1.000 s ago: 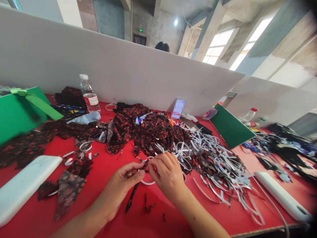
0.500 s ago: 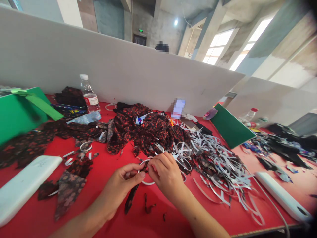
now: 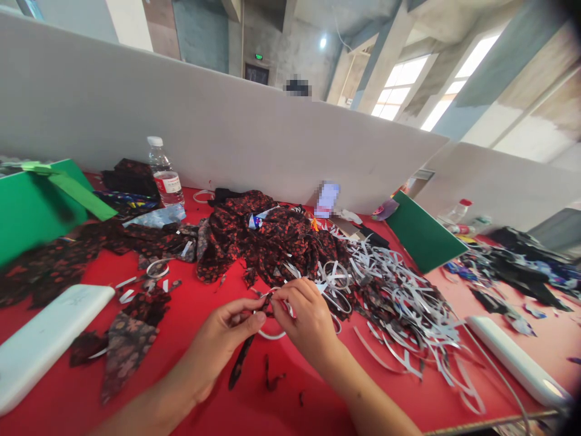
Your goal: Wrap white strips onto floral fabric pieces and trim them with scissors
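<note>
Both hands meet low in the middle of the red table (image 3: pixel 190 315). My left hand (image 3: pixel 222 339) pinches a narrow dark floral fabric strip (image 3: pixel 240 360) whose loose end hangs down onto the table. My right hand (image 3: pixel 306 321) has its fingers closed on the upper end of the same strip, where a thin white ring (image 3: pixel 271 334) shows between the hands. Just beyond the hands lies a heap of dark red-flowered fabric (image 3: pixel 267 239).
A tangle of white and grey strips (image 3: pixel 399 303) spreads to the right. Fabric scraps (image 3: pixel 122 348) and a white power bank (image 3: pixel 40 342) lie left, another power bank (image 3: pixel 517 360) right. A water bottle (image 3: pixel 164 172), green boards (image 3: pixel 31 206) and a grey partition (image 3: pixel 227 133) stand behind.
My right hand's fingers have shifted a little on the strip's upper end; the left hand and everything on the table stay as they were.
</note>
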`<action>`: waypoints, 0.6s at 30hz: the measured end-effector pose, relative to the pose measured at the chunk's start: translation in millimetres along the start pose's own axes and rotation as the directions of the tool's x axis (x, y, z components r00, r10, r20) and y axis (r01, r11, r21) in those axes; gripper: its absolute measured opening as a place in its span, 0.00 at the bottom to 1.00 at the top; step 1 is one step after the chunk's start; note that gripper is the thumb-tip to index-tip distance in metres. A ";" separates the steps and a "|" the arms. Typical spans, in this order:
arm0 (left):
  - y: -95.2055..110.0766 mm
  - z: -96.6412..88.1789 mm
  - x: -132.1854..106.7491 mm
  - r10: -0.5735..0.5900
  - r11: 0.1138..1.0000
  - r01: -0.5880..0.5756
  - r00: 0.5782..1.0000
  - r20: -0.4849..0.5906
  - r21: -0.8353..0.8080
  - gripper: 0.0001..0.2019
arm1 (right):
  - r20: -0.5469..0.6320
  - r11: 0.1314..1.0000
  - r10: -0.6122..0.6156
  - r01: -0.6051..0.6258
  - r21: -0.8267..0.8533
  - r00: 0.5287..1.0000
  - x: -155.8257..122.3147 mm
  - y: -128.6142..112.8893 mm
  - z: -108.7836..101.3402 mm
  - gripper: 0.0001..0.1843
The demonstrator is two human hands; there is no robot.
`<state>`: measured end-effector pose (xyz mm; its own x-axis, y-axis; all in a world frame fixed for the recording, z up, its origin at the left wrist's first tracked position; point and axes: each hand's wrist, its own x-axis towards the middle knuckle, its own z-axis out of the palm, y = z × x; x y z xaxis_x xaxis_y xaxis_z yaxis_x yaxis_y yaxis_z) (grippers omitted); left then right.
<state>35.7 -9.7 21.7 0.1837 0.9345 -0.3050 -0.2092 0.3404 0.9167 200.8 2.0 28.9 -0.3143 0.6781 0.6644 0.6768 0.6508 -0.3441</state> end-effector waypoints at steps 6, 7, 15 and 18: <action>1.0 -1.8 -1.3 0.067 0.992 -0.068 0.998 0.008 0.103 0.15 | -0.013 0.995 0.052 -0.051 0.082 0.999 1.1 0.0 0.3 0.05; 1.2 -1.9 -1.5 0.083 0.989 -0.084 0.996 0.014 0.118 0.14 | -0.014 0.992 0.077 -0.075 0.105 0.997 1.5 -0.3 0.3 0.05; -1.9 -5.3 0.0 0.254 0.925 -0.260 0.965 0.059 0.278 0.10 | 0.088 0.910 0.269 -0.283 0.304 0.959 3.8 -4.5 -3.8 0.06; -3.5 -7.5 0.7 0.273 0.907 -0.281 0.959 0.071 0.312 0.10 | 0.100 0.894 0.289 -0.305 0.327 0.952 4.6 -6.1 -5.0 0.06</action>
<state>29.4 -9.4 16.3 0.1875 0.9820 -0.0242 0.0583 0.0134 0.9982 198.6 -0.6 37.4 -0.1705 0.8676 0.4671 0.4834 0.4867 -0.7276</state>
